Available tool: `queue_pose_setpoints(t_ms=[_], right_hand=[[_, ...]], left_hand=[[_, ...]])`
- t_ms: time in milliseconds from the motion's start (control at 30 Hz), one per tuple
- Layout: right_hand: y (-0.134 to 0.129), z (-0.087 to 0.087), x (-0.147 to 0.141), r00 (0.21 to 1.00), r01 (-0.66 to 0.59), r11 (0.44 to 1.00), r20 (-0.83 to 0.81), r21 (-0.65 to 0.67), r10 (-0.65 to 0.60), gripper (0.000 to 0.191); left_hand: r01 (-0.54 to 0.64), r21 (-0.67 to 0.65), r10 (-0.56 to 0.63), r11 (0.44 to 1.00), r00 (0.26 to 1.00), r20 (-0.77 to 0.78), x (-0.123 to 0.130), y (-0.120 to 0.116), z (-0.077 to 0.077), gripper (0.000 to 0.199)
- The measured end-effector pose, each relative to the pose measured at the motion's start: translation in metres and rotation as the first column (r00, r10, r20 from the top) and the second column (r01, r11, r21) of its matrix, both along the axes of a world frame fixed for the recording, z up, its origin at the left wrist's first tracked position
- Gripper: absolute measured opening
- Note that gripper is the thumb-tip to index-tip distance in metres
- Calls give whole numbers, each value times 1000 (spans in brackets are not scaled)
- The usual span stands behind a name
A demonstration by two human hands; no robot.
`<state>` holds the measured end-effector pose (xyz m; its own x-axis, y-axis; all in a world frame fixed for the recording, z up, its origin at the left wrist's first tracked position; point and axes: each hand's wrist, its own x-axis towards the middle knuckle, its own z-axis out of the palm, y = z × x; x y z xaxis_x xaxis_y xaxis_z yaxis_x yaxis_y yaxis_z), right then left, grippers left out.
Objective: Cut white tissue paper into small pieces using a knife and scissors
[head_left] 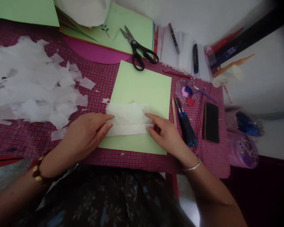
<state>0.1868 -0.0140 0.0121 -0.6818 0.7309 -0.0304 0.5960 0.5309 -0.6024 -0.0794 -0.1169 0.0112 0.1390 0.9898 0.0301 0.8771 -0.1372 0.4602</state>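
A thin white paper [129, 115] with a folded band along its near edge lies on a light green sheet [142, 85]. My left hand [87, 130] is at its left end, with thumb and index finger curled against the edge. At the opposite end my right hand [167, 134] grips the same paper, index finger on top and thumb near the fold. The undersides of the fingers are hidden.
A heap of torn white paper [33, 82] covers the left side. Black-handled scissors [138, 49] lie across the green sheet's far edge. To the right are box cutters [186, 123], a wooden stick [174, 112], a paint palette [186, 91] and a phone [211, 122].
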Motion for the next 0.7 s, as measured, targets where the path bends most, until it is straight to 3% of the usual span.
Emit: queue_pose_setpoints(t_ms=[167, 267, 333, 433, 533, 600, 700], right_hand=[[-3, -1, 3, 997, -14, 1000, -80, -4, 14, 42], [-9, 3, 6, 978, -37, 996, -204, 82, 53, 44], [-15, 8, 7, 958, -99, 981, -249, 169, 139, 51], [-24, 16, 7, 915, -238, 939, -266, 247, 302, 63], [-33, 20, 7, 866, -330, 909, -302, 254, 398, 68], [-36, 19, 7, 859, -326, 920, -338, 219, 385, 66], [-33, 14, 5, 902, -273, 957, -320, 100, 291, 66]], left_hand=[[-5, 106, -7, 994, 994, 111, -4, 0, -1, 29], [-81, 210, 59, 974, 992, 109, 2, -8, 8, 21], [-96, 278, 81, 956, 994, 67, 14, -16, 17, 28], [34, 274, -40, 961, 999, 17, 41, -23, 27, 47], [160, 267, -169, 950, 986, 11, 63, -21, 30, 36], [213, 252, -227, 944, 974, 26, 70, -17, 31, 18], [214, 210, -242, 954, 963, 121, 64, -10, 39, 14]])
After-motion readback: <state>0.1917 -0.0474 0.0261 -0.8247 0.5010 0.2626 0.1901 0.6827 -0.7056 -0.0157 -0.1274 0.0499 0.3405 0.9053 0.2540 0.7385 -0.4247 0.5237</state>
